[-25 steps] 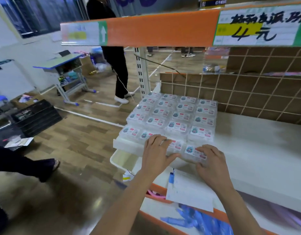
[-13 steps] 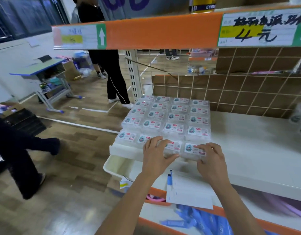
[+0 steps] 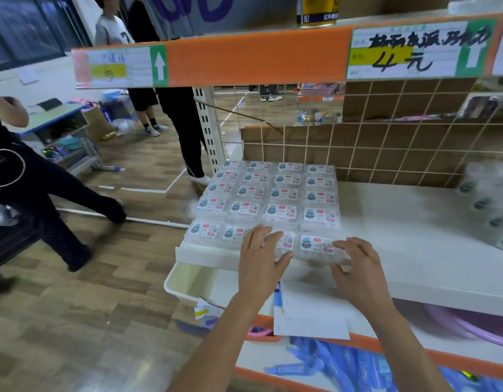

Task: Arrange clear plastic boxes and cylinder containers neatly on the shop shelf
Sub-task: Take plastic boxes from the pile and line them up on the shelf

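- The right hand (image 3: 358,270) has slid to the right off the top of the front-right box (image 3: 315,246), so that box's label now shows whole. The left hand (image 3: 260,258) stays where it was.
- The right hand's fingers (image 3: 342,244) curl over the box's far right corner and the thumb sits at its near edge, pinching that end of the box between them.
- The left hand lies flat on the third box (image 3: 287,241) of the front row. Its fingers are spread and straight over the lid, and its thumb stretches to the right along the box's near side.
- Both boxes belong to a block of clear plastic boxes (image 3: 275,193), four across and packed edge to edge at the left end of the white shelf (image 3: 400,250). The back row lies close to the wire grid (image 3: 400,148).
- Cylinder containers (image 3: 488,205), blurred, stand stacked at the far right of the same shelf, well apart from the boxes.
- An orange rail (image 3: 259,60) overhead carries a handwritten price label (image 3: 414,52).
- Below the shelf's front lip, a white bin (image 3: 188,281) sticks out at the left, and a sheet of paper (image 3: 309,318) shows just beneath the hands.
- A person in dark trousers (image 3: 46,188) strides over the wood-pattern floor (image 3: 103,306) at the left.
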